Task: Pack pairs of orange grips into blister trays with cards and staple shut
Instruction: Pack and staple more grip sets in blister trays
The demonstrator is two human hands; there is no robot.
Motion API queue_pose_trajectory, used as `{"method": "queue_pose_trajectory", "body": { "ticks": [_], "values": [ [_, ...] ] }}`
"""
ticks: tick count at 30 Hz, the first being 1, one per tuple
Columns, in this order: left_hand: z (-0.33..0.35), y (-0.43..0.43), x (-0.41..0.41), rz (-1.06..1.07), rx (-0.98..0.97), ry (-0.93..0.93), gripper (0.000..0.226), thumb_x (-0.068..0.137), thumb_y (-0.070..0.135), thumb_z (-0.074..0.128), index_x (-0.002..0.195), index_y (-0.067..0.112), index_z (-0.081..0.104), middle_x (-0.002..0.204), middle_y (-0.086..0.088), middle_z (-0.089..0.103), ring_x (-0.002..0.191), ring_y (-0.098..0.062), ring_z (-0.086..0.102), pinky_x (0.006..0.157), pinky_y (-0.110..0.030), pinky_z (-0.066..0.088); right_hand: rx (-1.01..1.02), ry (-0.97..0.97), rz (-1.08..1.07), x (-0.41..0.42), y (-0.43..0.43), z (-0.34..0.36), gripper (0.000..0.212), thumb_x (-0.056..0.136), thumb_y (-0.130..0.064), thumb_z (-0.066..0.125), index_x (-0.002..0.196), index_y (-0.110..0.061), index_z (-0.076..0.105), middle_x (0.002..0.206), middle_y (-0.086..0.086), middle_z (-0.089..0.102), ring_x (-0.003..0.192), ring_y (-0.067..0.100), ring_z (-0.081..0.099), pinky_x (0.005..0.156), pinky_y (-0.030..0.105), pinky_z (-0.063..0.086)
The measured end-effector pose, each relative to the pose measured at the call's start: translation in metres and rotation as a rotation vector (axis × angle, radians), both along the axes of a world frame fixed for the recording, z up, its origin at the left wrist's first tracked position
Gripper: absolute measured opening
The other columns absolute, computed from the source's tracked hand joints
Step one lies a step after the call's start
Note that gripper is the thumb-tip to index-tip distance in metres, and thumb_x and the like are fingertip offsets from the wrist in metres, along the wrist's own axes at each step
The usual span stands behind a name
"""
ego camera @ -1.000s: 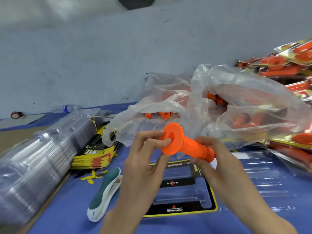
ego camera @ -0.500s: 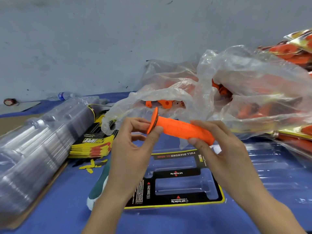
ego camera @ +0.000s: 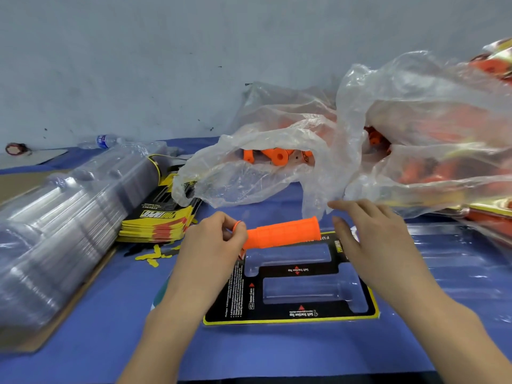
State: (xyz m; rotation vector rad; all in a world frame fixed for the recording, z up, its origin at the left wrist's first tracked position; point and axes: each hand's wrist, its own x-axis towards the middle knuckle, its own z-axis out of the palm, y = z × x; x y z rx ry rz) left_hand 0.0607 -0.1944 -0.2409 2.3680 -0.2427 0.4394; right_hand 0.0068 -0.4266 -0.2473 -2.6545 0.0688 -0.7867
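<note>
My left hand (ego camera: 213,242) pinches the flange end of an orange grip (ego camera: 282,232), which lies level over the far edge of the blister tray with its black and yellow card (ego camera: 291,317). Both moulded cavities in the tray are bare. My right hand (ego camera: 374,239) hovers just right of the grip's free end, fingers relaxed and apart from it. A clear plastic bag (ego camera: 277,164) behind holds more orange grips (ego camera: 277,155).
A long stack of clear blister trays (ego camera: 58,217) lies at left, with a pile of printed cards (ego camera: 158,220) beside it. Packed blister packs (ego camera: 493,212) pile up at right. A stapler (ego camera: 159,295) is mostly hidden under my left forearm. A water bottle (ego camera: 102,141) lies at the wall.
The grip has come down toward the tray and turned level. My right hand has let go of it and now sits off its end; my left hand keeps the flange end.
</note>
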Motion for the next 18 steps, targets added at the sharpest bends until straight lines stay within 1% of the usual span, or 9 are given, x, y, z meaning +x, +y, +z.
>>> {"method": "queue_pose_trajectory", "body": {
  "ticks": [2,4,6,8,10,12,13,15,18],
  "values": [
    [-0.003,-0.001,0.001,0.0,0.014,0.026,0.023,0.094,0.036,0.06,0.072,0.027,0.059,0.056,0.026,0.06,0.059,0.003,0.057,0.05,-0.017,0.033,-0.053,0.044,-0.016,0.001,-0.002,-0.005,0.025,0.095,-0.02,0.056,0.118,-0.019,0.067,0.114,0.003,0.066,0.105,0.034,0.055,0.095,0.045,0.039],
    [-0.005,-0.001,0.002,0.007,0.018,0.036,0.023,0.093,0.037,0.06,0.072,0.028,0.059,0.053,0.017,0.06,0.057,0.0,0.056,0.052,-0.021,0.032,-0.083,0.063,-0.015,0.002,-0.002,-0.007,0.023,0.095,-0.02,0.057,0.115,-0.02,0.069,0.113,0.002,0.066,0.107,0.033,0.055,0.096,0.044,0.039],
    [-0.004,-0.002,0.001,0.014,0.023,0.028,0.024,0.092,0.038,0.061,0.071,0.028,0.059,0.052,0.014,0.058,0.057,0.0,0.054,0.052,-0.022,0.031,-0.109,0.083,-0.009,0.003,-0.002,-0.009,0.022,0.094,-0.021,0.058,0.113,-0.021,0.07,0.112,0.002,0.066,0.108,0.032,0.054,0.097,0.043,0.038],
    [-0.003,-0.002,-0.001,0.002,0.021,0.009,0.024,0.092,0.038,0.06,0.07,0.028,0.058,0.054,0.019,0.059,0.061,0.004,0.055,0.05,-0.017,0.032,-0.138,0.108,-0.005,0.003,-0.003,-0.012,0.021,0.094,-0.021,0.058,0.112,-0.022,0.07,0.111,0.002,0.066,0.107,0.031,0.053,0.097,0.042,0.037],
    [-0.001,-0.003,-0.003,-0.019,0.017,-0.004,0.024,0.092,0.037,0.059,0.07,0.028,0.058,0.056,0.029,0.058,0.063,0.007,0.055,0.053,-0.014,0.035,-0.15,0.118,-0.006,0.003,-0.003,-0.014,0.02,0.093,-0.021,0.059,0.11,-0.021,0.07,0.111,0.002,0.066,0.106,0.031,0.053,0.096,0.042,0.037],
    [-0.002,-0.006,-0.004,-0.022,0.035,0.013,0.025,0.093,0.038,0.059,0.07,0.028,0.058,0.055,0.03,0.058,0.063,0.001,0.055,0.053,-0.017,0.031,-0.159,0.124,-0.01,0.003,-0.003,-0.015,0.02,0.093,-0.021,0.059,0.11,-0.022,0.07,0.112,0.002,0.065,0.107,0.03,0.053,0.097,0.041,0.036],
    [-0.003,-0.007,-0.004,-0.018,0.044,0.026,0.025,0.093,0.038,0.059,0.07,0.028,0.057,0.054,0.027,0.059,0.064,-0.003,0.055,0.056,-0.023,0.034,-0.161,0.129,-0.01,0.004,-0.003,-0.015,0.021,0.094,-0.022,0.058,0.111,-0.022,0.07,0.113,0.001,0.065,0.108,0.03,0.052,0.098,0.041,0.036],
    [-0.006,-0.01,-0.004,-0.003,0.048,0.049,0.025,0.092,0.037,0.059,0.069,0.027,0.057,0.053,0.016,0.061,0.069,-0.008,0.056,0.06,-0.03,0.038,-0.159,0.135,-0.007,0.004,-0.003,-0.015,0.022,0.095,-0.024,0.056,0.113,-0.024,0.069,0.113,0.0,0.064,0.11,0.029,0.051,0.1,0.04,0.034],
    [-0.008,-0.012,-0.003,0.013,0.069,0.066,0.025,0.092,0.037,0.058,0.07,0.026,0.057,0.058,0.01,0.06,0.069,-0.008,0.057,0.06,-0.032,0.04,-0.168,0.155,-0.004,0.004,-0.004,-0.016,0.025,0.097,-0.027,0.052,0.117,-0.027,0.067,0.116,-0.002,0.062,0.113,0.026,0.049,0.104,0.039,0.031]
  ]
}}
